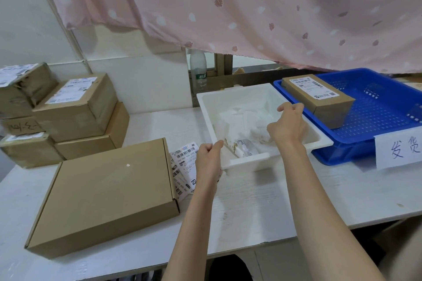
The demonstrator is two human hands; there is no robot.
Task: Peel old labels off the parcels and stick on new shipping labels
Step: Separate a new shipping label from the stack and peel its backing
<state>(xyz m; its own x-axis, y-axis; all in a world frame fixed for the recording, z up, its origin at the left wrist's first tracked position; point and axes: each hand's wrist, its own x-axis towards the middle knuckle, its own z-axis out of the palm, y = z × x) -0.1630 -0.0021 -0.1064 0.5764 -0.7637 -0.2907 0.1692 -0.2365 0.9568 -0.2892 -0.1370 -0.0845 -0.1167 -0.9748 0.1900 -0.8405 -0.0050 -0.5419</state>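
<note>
White scrap bin [269, 96] at frame centre is gripped at its rim by left hand [209, 155] and right hand [288, 124]; bare flat parcel [102, 196], lower left, judged next for a new shipping label [185, 162].

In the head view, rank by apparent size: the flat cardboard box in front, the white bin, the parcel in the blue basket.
1. flat cardboard box, though nearness to the camera inflates it
2. white bin
3. parcel in the blue basket
</note>
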